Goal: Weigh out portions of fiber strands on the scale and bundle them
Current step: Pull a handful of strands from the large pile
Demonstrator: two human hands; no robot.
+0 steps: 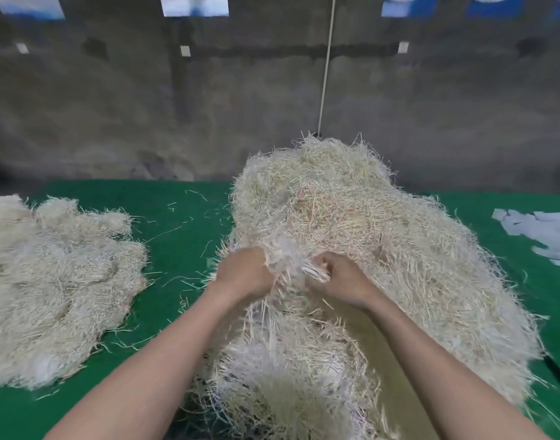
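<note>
Left hand [245, 274] and right hand [342, 281], grips clamped on fiber tuft [291, 265], atop big heap [367, 249]

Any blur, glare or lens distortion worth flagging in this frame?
Head view: motion blur smears the strands gripped between the left hand and right hand; the fiber pile is fairly sharp on top; the wide-angle lens bows the green table at its far edge; lighting is soft and even, without glare.
</note>
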